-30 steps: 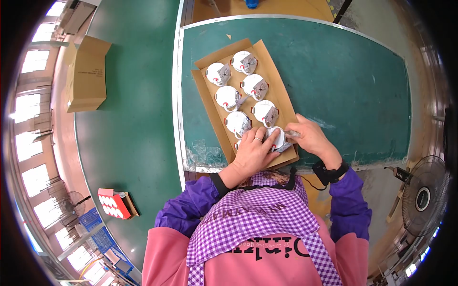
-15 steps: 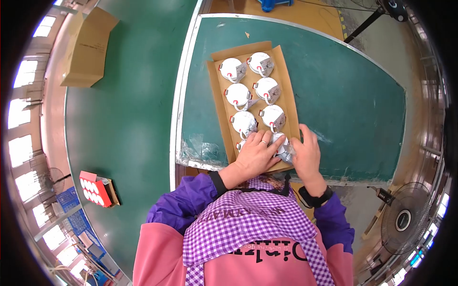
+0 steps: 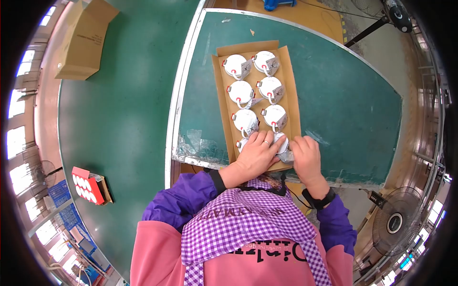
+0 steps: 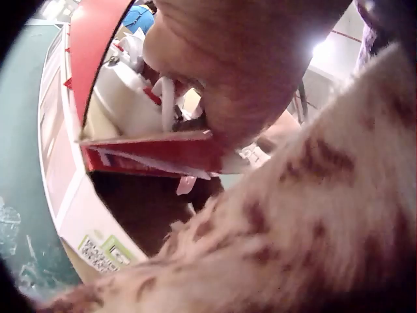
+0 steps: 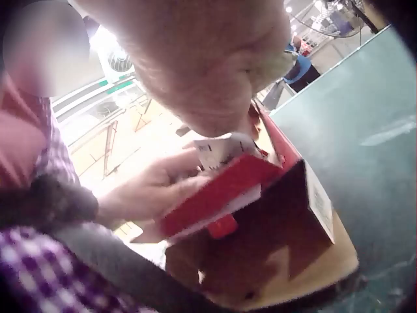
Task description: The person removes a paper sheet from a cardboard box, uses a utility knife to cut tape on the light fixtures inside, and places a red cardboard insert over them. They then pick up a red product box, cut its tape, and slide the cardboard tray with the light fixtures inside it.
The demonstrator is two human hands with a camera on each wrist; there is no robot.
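Observation:
In the head view, white jars with clip lids, white loop handles and printed grey slips stand in two rows in a cardboard tray [image 3: 224, 109]. My left hand [image 3: 255, 155] lies over the near end, its thumb and index finger around the near right jar [image 3: 281, 139]. On that jar's right side, my right hand [image 3: 307, 159] pinches a grey printed slip [image 3: 286, 156]. The slip [image 5: 225, 153] also shows below the right fingers in the right wrist view. A white jar [image 4: 127, 98] stands behind a red box wall [image 4: 150, 153] in the left wrist view.
The tray lies on a green table [image 3: 343, 114] with a metal-trimmed edge. A longer green table [image 3: 129, 143] runs along the left, bearing an open brown carton [image 3: 86, 43] and a red box [image 3: 88, 186]. A black fan [image 3: 398, 221] stands at the right.
The right hand has turned more upright and shifted down along the near right jar's side, still with the grey slip. The left hand keeps its place over the near end. The camera view has shifted.

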